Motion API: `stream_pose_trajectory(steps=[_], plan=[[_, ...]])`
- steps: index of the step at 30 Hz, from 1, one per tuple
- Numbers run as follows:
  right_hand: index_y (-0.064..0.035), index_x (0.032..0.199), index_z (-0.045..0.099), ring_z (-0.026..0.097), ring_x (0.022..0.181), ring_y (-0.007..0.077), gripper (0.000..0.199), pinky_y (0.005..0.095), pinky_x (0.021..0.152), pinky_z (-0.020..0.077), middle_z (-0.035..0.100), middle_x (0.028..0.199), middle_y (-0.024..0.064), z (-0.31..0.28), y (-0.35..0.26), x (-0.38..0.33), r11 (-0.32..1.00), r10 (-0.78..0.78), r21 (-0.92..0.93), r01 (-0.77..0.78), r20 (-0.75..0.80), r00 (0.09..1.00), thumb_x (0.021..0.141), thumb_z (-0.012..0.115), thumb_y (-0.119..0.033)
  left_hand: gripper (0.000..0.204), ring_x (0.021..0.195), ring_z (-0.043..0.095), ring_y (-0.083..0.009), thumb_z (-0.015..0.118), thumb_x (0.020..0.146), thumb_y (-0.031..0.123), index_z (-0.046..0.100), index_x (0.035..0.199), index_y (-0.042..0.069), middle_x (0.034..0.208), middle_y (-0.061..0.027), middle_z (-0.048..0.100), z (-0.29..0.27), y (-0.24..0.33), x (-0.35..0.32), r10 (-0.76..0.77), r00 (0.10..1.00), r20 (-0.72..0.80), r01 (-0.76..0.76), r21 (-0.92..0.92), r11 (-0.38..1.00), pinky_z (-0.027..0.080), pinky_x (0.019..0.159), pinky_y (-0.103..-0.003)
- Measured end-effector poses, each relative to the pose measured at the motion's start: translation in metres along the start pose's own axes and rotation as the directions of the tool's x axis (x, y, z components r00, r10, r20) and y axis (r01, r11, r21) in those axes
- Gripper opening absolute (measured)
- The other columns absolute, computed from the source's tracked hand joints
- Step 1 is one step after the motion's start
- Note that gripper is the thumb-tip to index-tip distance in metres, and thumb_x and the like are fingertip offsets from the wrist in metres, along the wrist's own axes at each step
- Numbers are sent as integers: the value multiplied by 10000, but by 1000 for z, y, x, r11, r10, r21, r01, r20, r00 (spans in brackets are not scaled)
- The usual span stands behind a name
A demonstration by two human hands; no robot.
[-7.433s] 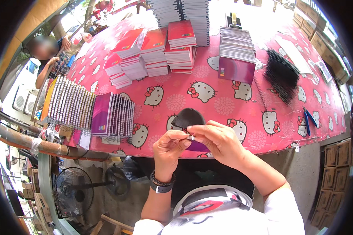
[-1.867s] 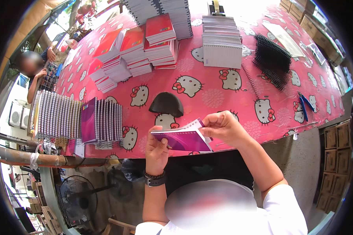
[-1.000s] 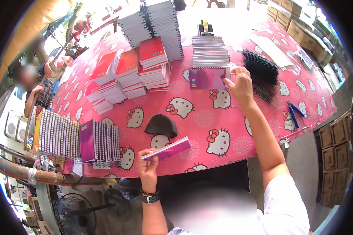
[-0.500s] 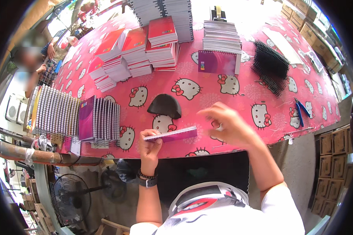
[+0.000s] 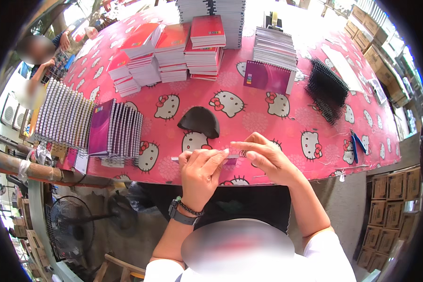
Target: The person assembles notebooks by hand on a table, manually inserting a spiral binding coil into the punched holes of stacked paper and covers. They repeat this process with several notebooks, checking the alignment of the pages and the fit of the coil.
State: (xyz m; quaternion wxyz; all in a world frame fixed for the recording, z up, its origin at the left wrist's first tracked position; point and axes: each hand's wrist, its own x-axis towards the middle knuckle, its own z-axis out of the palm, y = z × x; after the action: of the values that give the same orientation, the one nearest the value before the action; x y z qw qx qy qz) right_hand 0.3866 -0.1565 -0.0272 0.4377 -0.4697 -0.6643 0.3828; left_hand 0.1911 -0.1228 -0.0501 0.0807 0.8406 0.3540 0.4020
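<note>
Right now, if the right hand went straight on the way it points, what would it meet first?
The right hand points left and would likely meet the left hand first, close ahead, though depth there is unclear.

The tabletop's near edge allows passage between right hand and blue pliers. Spiral notebooks block its left end.

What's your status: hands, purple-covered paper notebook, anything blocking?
Left hand over purple-covered paper notebook, partly hiding it. Right hand alongside, small dark coil at fingertips. Black half-round pad beyond, not between hands.
</note>
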Motion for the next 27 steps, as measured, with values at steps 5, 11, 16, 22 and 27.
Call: stream_pose_trajectory(steps=[5,11,16,22,27], plan=[[-52,1009,631,539,809,215,186,305,671,452,514,861,80,-8,-2,-2,992,-34,-126,32,-16,999,832,586,-14,228,799,543,-166,709,724,128,694,950,145,839,12,605,-2,1,2,2,1000,-14,-2,-6,1000,359,736,-320],[-53,954,624,551,826,241,218,324,695,471,532,882,84,-4,2,-2,977,-90,-204,70,-95,991,746,645,11,207,790,535,-175,718,715,133,682,918,143,823,7,592,-1,-2,2,-30,999,-19,29,-30,999,366,740,-327],[-52,915,610,556,840,234,217,328,708,471,555,890,78,1,6,-2,979,-68,-199,40,-137,988,721,649,37,190,794,537,-178,712,724,146,668,908,145,829,11,592,-2,-3,2,-18,1000,-18,17,-41,999,366,746,-331],[-52,900,592,543,867,243,207,348,747,457,560,883,68,-6,1,1,968,-114,-228,104,-28,993,717,650,24,181,815,544,-169,696,735,131,679,915,144,839,26,601,-2,-4,1,-14,1000,-13,13,-75,997,363,754,-335],[-47,911,584,535,881,259,194,368,757,448,564,888,72,-13,0,6,942,-158,-284,182,105,982,735,640,10,229,815,548,-170,692,712,75,698,929,146,837,24,613,-4,-5,3,7,1000,-13,-8,-88,996,376,755,-328]])
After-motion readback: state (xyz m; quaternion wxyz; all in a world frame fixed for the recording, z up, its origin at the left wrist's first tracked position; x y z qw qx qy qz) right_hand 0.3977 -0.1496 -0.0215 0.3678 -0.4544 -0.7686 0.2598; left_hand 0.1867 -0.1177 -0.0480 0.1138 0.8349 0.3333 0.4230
